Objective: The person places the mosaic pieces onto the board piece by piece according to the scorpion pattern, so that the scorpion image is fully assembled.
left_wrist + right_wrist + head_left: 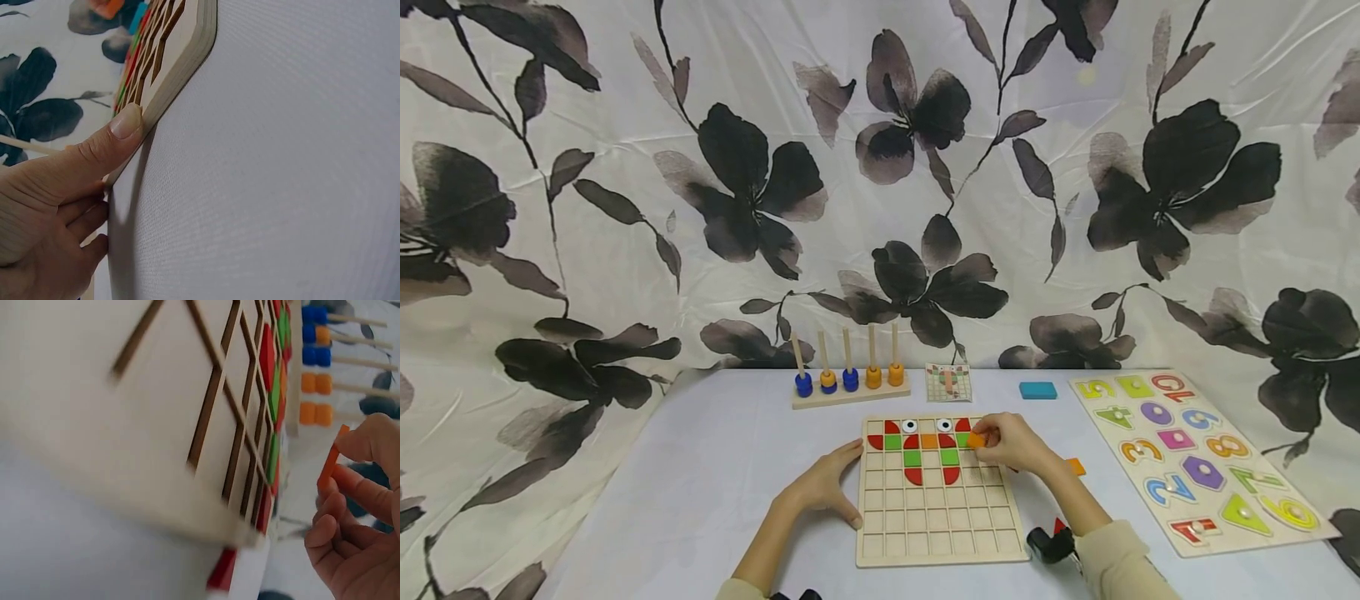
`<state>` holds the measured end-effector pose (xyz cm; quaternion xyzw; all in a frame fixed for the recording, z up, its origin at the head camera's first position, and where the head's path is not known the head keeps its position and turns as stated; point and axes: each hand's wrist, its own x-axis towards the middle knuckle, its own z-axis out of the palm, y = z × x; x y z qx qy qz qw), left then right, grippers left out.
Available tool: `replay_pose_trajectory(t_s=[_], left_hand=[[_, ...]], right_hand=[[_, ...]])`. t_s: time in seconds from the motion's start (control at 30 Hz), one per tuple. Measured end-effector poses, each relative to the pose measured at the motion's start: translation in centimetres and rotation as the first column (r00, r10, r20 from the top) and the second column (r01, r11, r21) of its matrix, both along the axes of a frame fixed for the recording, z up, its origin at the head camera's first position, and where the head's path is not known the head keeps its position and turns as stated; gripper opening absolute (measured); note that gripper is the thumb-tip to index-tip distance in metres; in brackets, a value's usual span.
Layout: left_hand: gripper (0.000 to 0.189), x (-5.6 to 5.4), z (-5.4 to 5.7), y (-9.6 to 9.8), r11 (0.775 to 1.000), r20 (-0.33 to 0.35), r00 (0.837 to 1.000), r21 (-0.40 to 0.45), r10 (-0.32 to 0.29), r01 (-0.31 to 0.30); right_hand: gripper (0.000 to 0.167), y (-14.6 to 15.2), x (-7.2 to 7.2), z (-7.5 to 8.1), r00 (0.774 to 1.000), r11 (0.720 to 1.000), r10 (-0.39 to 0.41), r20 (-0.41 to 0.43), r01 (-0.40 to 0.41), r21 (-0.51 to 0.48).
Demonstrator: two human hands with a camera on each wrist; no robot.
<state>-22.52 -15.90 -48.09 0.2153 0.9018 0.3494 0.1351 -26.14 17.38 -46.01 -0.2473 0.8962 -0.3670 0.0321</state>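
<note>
A wooden grid board [940, 521] lies on the white table, with red, green and orange tiles and two eye tiles in its upper rows. My right hand [1011, 442] pinches a thin orange tile [331, 459] between thumb and fingers, over the board's upper right edge. At the board's left edge, my left hand [823, 483] is spread, thumb lower and fingers near the upper corner. In the left wrist view, its thumb [128, 122] rests against the board's side. Beyond the board's right side, another orange tile [1077, 467] lies near my right forearm.
Behind the board stand a peg rack [850, 400] with blue and orange beads and a picture card [948, 383]. A blue block [1037, 390] lies farther right. The number puzzle [1210, 546] covers the right side. A red piece [1059, 526] sits by my right wrist.
</note>
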Motion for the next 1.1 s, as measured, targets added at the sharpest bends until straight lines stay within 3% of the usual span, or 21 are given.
replay_pose_trajectory(t_s=[0.17, 0.43, 0.6, 0.83, 1.1], left_hand=[[0.109, 0.2, 0.2, 0.0, 1.000, -0.004, 1.000, 0.010, -0.003, 0.003], [0.109, 0.1, 0.2, 0.0, 1.000, -0.007, 1.000, 0.009, -0.001, 0.001], [0.110, 0.0, -0.1, -0.1, 1.000, -0.010, 1.000, 0.010, -0.008, 0.008], [0.110, -0.2, -0.2, -0.1, 1.000, -0.011, 1.000, 0.005, -0.003, 0.003], [0.111, -0.2, -0.3, -0.2, 1.000, -0.017, 1.000, 0.009, 0.000, 0.000]], right_hand=[[0.025, -2.9, -1.2, -0.3, 0.996, 0.997, 0.075, -0.054, -0.075, 0.008], [0.029, -6.0, -2.0, -0.5, 0.989, 0.984, 0.146, 0.008, -0.146, 0.102], [0.029, -6.6, -2.1, -0.6, 0.986, 0.970, 0.160, 0.042, -0.165, 0.176], [0.020, -6.6, -2.1, -0.2, 0.985, 0.967, 0.164, 0.054, -0.171, 0.186], [0.012, -7.0, -1.4, -0.1, 0.984, 0.957, 0.180, -0.012, -0.173, 0.234]])
